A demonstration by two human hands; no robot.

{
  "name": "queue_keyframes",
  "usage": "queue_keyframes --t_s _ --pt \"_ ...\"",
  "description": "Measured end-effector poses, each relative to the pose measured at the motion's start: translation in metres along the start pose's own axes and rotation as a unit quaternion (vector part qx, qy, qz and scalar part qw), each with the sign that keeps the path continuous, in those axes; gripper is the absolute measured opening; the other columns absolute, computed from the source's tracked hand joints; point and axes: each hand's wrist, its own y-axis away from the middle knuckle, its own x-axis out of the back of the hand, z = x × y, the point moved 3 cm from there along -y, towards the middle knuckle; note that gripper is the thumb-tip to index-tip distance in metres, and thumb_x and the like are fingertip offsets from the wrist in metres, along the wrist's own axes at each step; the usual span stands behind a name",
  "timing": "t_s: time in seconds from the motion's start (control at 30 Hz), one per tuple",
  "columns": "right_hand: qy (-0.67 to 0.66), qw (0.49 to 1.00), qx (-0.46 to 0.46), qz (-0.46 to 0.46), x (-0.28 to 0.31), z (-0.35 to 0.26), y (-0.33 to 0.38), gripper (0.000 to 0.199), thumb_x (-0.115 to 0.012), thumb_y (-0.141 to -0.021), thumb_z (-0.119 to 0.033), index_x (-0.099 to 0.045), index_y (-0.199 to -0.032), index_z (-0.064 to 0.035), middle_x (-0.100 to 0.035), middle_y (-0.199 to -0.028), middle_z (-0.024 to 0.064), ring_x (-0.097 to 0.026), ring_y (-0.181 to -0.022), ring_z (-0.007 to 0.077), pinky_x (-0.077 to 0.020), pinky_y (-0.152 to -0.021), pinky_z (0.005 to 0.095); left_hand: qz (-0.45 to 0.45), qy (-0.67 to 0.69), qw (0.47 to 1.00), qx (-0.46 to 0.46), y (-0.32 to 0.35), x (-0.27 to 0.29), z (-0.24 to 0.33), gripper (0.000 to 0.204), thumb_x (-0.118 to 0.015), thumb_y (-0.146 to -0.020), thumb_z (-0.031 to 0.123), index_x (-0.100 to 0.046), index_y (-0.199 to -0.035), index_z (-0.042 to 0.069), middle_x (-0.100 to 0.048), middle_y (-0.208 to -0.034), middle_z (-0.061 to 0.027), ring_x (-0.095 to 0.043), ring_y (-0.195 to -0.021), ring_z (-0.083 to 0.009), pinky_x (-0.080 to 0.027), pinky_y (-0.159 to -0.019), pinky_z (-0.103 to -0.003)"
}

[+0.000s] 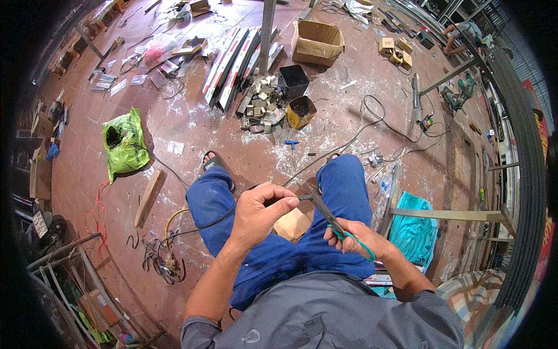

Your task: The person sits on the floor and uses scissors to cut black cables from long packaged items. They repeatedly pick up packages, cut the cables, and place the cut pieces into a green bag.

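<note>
My left hand (263, 210) pinches a short, dark, thin strip (304, 198) between thumb and fingertips, above my lap. My right hand (361, 237) is closed round the green handles of a pair of scissors (326, 213). Its dark blades point up and to the left, and they meet or lie very near the strip's free end; whether they touch it I cannot tell. Below the hands, between my thighs, sits a small cardboard box (292, 225), partly hidden by the left hand.
Metal offcuts (264, 107) lie piled ahead, beside a black bin (293, 80) and a large cardboard box (317, 43). A blue-handled tool (292, 143) lies nearer. A green sack (125, 142) and wood block (149, 198) are left. Cables cross the floor. Another person (465, 36) crouches far right.
</note>
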Motion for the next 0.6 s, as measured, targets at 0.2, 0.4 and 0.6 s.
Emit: queue_keyframes --t_s 0.2,0.4,0.6 --pt "0.017 1.0 -0.008 -0.005 0.0 -0.007 0.001 0.099 -0.057 -0.083 -0.092 -0.062 -0.117 0.001 -0.065 -0.102 0.0101 -0.063 -0.098 0.0189 -0.0529 -0.089 0.0351 0.011 0.024 1.0 0.005 0.003 0.0 -0.008 0.019 -0.083 -0.092 0.017 -0.081 -0.098 -0.001 -0.072 -0.086 -0.0033 -0.062 -0.079 -0.0081 -0.047 -0.069 -0.025" --pt "0.033 0.999 -0.005 -0.001 -0.001 0.0 0.002 0.097 -0.054 -0.087 -0.09 -0.063 -0.115 0.0022 -0.067 -0.099 0.0114 -0.065 -0.096 0.0207 -0.0535 -0.087 0.0362 0.007 -0.02 1.0 -0.016 0.005 -0.002 -0.004 0.019 -0.083 -0.091 0.019 -0.083 -0.1 0.002 -0.072 -0.082 -0.0035 -0.061 -0.076 -0.0085 -0.046 -0.067 -0.027" --pt "0.101 0.994 0.034 0.028 0.0 0.003 0.003 0.097 -0.054 -0.087 -0.089 -0.066 -0.113 0.0039 -0.068 -0.096 0.0144 -0.067 -0.092 0.0253 -0.0539 -0.084 0.0392 -0.008 -0.105 0.992 -0.073 0.008 -0.005 0.006 0.017 -0.083 -0.089 0.016 -0.083 -0.099 0.003 -0.073 -0.081 -0.0074 -0.064 -0.073 -0.0141 -0.047 -0.066 -0.03"
